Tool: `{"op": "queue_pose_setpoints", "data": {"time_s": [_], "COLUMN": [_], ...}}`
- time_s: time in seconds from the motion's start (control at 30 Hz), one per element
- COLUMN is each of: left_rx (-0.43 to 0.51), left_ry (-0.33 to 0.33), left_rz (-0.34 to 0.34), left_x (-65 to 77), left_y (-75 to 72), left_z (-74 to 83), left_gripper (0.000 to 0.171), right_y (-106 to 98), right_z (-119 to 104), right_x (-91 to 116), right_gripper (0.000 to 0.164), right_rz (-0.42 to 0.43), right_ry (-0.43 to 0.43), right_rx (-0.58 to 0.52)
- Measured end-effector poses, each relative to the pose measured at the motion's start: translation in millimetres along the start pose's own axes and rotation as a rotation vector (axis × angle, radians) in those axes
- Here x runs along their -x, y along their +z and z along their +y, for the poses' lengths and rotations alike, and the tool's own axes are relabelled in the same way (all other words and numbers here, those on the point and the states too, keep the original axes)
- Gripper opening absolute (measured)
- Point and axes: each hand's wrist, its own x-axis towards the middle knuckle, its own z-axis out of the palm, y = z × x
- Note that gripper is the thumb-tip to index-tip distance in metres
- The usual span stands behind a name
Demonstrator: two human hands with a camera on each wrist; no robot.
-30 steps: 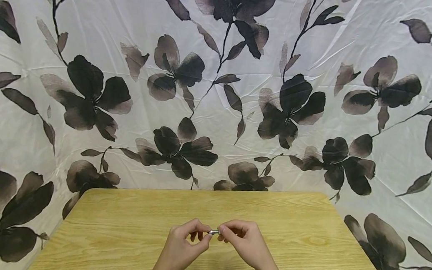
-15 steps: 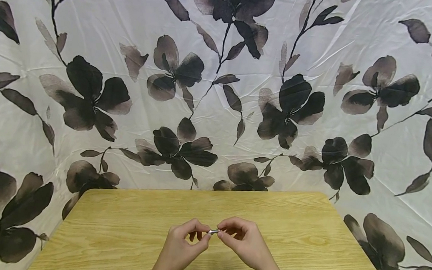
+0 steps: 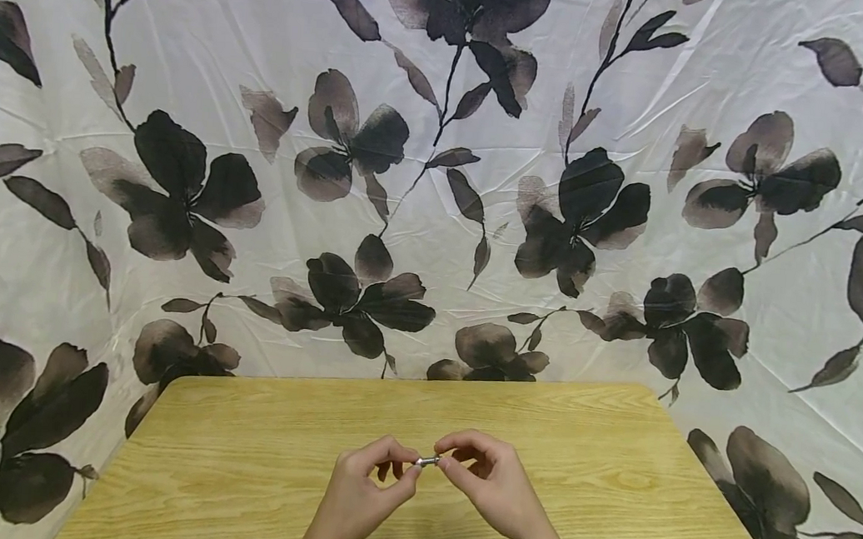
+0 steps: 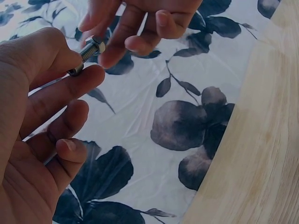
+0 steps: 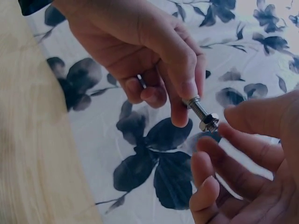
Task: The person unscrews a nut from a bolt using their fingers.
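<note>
A small silver bolt (image 4: 88, 53) with a hex nut (image 5: 209, 122) on its threaded end is held in the air above the table. My left hand (image 3: 367, 486) pinches the bolt's head end between thumb and index finger, and its other fingers are bent loosely below. At the nut's end is my right hand (image 3: 495, 487), thumb and index finger parted on either side of the nut. Whether a fingertip still touches the nut is hard to tell. In the right wrist view, the bolt's threads show between the left fingertips and the nut.
Beneath both hands lies a light wood-grain table (image 3: 240, 431) with rounded far corners. A white cloth backdrop (image 3: 470, 255) printed with dark flowers hangs behind it and along its sides. A black band (image 5: 33, 5) shows at the left wrist.
My right index finger has lifted and spread away from the thumb, uncovering the nut's end of the bolt. The left hand keeps its pinch in nearly the same place.
</note>
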Motion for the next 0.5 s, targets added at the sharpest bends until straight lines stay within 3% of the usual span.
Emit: {"op": "queue_pose_setpoints", "data": {"time_s": [0.2, 0.5], "left_rx": [-0.002, -0.017], "left_ry": [-0.002, 0.001], "left_rz": [0.001, 0.005], "left_x": [0.8, 0.4], "left_y": [-0.3, 0.6], "left_z": [-0.1, -0.2], "left_gripper": [0.033, 0.033], "right_y": [-0.4, -3.5], "right_z": [-1.4, 0.1], "right_x": [-1.4, -1.1], "right_gripper": [0.024, 0.025], "right_rz": [0.011, -0.057], "right_ry": [0.096, 0.125], "right_rx": [-0.009, 0.012]}}
